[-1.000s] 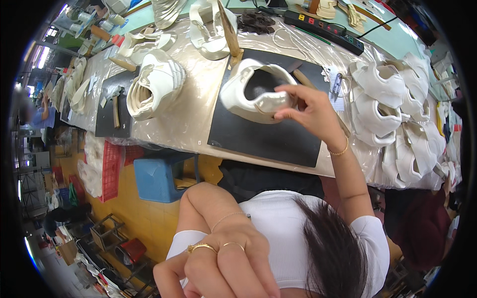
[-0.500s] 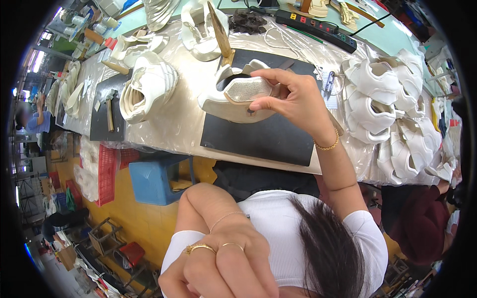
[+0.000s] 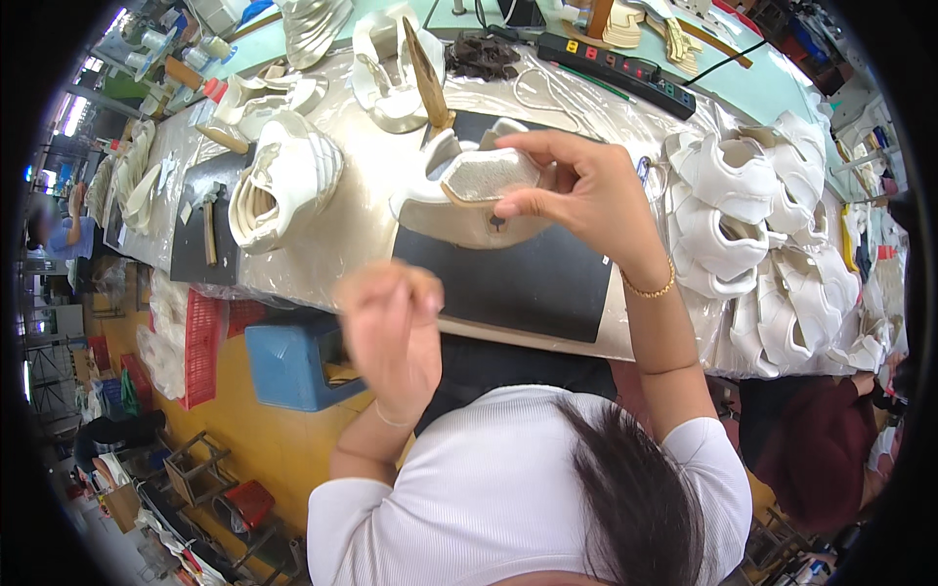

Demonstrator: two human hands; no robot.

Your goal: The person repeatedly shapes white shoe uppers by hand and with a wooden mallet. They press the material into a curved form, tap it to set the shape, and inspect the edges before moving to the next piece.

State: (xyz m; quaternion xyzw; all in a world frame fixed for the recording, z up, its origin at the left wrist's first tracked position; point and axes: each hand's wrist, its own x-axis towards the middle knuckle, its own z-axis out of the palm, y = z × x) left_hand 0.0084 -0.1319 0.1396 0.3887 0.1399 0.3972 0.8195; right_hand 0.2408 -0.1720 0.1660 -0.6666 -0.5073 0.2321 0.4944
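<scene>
My right hand [image 3: 591, 195] pinches a white and beige shoe upper [image 3: 410, 207] between thumb and fingers, holding its shiny silver-grey panel [image 3: 491, 174] toward me. A small dark mark shows on the pale part below that panel. The upper is over the far part of a black board [image 3: 508, 283] on the table. My left hand [image 3: 391, 337] is raised in front of the table edge, apart from the upper. Its fingers are curled together and blurred; whether something small is between them cannot be made out.
Stacked white uppers [image 3: 733, 210] fill the table's right side. Left of the board lie a thick nested bundle of uppers [image 3: 293, 181] and a hammer [image 3: 209, 230] on another black board. A pointed wooden stick [image 3: 427, 78] stands behind. A power strip [image 3: 616, 73] and blue stool [image 3: 293, 366] are also around.
My left hand has moved away from close to the camera, forward toward the table edge. My right hand keeps its hold on the shoe upper, almost in the same place.
</scene>
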